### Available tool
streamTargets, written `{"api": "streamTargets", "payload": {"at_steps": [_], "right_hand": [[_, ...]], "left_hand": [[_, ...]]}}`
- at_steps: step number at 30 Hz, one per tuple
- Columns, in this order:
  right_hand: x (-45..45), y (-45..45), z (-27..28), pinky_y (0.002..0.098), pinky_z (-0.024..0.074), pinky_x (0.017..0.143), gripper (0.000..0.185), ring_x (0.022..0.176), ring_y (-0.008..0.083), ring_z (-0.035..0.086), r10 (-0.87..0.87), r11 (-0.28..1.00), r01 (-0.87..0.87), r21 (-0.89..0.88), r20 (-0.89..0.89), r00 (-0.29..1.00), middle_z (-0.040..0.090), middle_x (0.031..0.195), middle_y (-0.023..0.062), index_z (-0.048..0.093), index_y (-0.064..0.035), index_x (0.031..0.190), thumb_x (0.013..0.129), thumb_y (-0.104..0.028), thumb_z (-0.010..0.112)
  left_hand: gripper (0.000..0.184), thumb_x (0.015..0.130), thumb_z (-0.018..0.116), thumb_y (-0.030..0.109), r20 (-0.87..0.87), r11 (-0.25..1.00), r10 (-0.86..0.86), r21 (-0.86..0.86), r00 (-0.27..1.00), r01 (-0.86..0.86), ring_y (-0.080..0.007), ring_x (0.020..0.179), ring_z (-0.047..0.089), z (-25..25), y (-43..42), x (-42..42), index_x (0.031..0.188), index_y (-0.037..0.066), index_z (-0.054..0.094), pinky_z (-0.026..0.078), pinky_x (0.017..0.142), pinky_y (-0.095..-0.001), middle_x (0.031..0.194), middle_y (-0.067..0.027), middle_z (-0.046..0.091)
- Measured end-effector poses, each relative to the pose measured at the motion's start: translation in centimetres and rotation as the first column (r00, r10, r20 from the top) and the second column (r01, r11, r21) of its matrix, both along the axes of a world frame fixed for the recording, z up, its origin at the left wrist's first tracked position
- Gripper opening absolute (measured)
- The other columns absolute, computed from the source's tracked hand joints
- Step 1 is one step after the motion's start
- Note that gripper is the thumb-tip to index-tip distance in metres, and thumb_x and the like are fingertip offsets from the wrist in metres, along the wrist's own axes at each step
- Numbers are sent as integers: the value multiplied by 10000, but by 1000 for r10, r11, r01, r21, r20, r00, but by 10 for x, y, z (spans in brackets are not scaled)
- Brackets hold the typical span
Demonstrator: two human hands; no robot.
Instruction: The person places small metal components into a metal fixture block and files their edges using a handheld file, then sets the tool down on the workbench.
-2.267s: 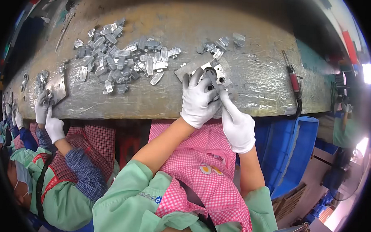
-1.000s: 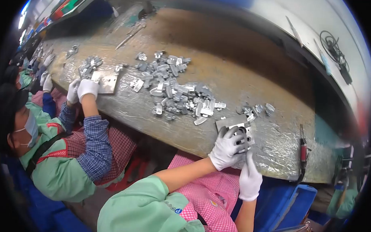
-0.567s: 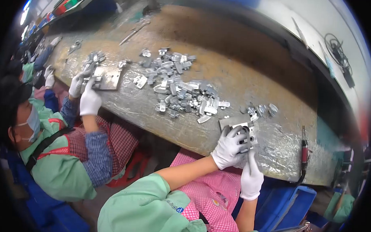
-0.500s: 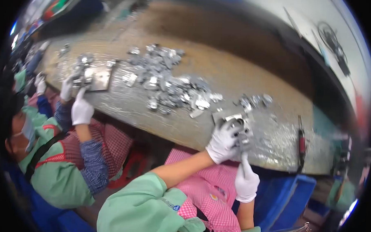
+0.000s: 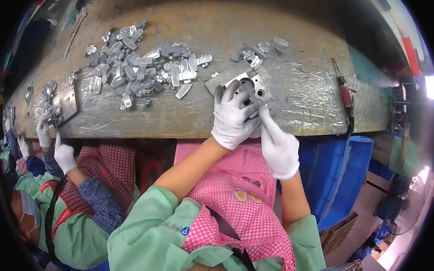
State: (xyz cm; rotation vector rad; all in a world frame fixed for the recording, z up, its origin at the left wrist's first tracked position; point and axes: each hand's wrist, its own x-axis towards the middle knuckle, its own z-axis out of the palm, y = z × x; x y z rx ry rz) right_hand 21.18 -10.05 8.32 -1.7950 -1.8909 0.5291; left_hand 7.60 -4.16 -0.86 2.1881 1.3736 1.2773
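My left hand point(image 5: 233, 114), in a white glove with grey fingertips, has its fingers curled over a dark metal part point(image 5: 247, 91) on a flat metal plate point(image 5: 228, 74). My gloved right hand point(image 5: 279, 146) is closed at the near side of the same part, with its fingertips against it; whatever lies between those fingers is hidden. A round hole shows in the plate's right side. Just behind the plate lies a small group of silver metal pieces point(image 5: 253, 54).
A large heap of silver pieces point(image 5: 138, 66) lies left of the plate. A red-handled tool point(image 5: 344, 94) lies to the right, and a blue crate point(image 5: 347, 178) stands below the table edge. At left, a co-worker's gloved hands point(image 5: 65, 154) are at another plate point(image 5: 66, 101).
The view has swung back, so the table appears level again. My hands remain at the part on the plate. The co-worker's hands are still near their plate.
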Motion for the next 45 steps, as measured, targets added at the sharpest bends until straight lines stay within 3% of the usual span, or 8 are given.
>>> {"api": "streamTargets", "payload": {"at_steps": [3,5,15,17,18,29,35,45], "right_hand": [[0,-14,5,347,544,606,441,635,362,699,26,999,-24,-28,65,998,638,789,277,659,-96,1377,950,10,623],[5,-42,-1,376,484,493,522,446,248,594,44,998,-49,49,98,994,533,545,136,681,-152,1378,876,-8,667],[12,-41,10,321,576,709,445,867,368,761,6,992,-8,-123,-13,1000,688,938,308,662,-81,1375,951,38,600],[18,-42,15,322,575,709,448,872,369,762,-7,988,10,-156,15,1000,694,940,305,669,-77,1363,939,53,605],[19,-29,5,397,543,572,435,631,363,708,-39,997,38,-64,-11,999,641,700,231,680,-140,1364,941,-43,657],[21,17,-16,408,586,700,442,837,364,752,74,996,-90,-22,-396,915,730,960,251,602,-66,1417,980,-6,581],[35,-37,3,446,530,575,548,603,349,685,112,987,-119,-104,-67,991,637,688,214,572,-101,1470,932,1,594],[37,-34,0,422,535,582,537,589,340,683,97,994,-102,-46,-98,990,624,686,221,616,-106,1432,910,19,608]], "left_hand": [[357,693,817,217,4,1000,-4,12,1000,4,-403,1249,516,-1,1,-1,1046,223,763,374,1011,-601,1224,-32,651],[332,704,827,229,5,1000,0,-23,1000,0,-395,1255,511,1,0,1,1034,243,785,377,1025,-597,1232,-22,643],[441,698,807,227,-15,999,-28,-29,1000,27,-408,1271,511,-2,-3,-3,1135,246,745,359,1038,-624,1288,-30,643],[460,689,803,224,-24,999,-42,-34,999,41,-409,1257,512,1,-2,-5,1144,250,739,366,1036,-611,1275,-40,638],[450,687,804,224,0,999,-45,-17,999,45,-410,1251,513,-1,-2,-4,1132,247,737,369,1033,-607,1261,-49,636],[417,716,806,238,-133,992,-39,-128,990,22,-400,1293,510,16,2,1,1131,225,761,361,1041,-649,1246,-82,631],[465,716,820,251,-101,989,-93,-120,991,80,-369,1289,513,14,3,-2,1175,241,745,344,1045,-644,1285,-72,618],[421,695,815,306,-77,996,-63,-63,995,58,-320,1267,533,11,4,0,1096,192,755,362,1000,-693,1264,-50,611]]}}
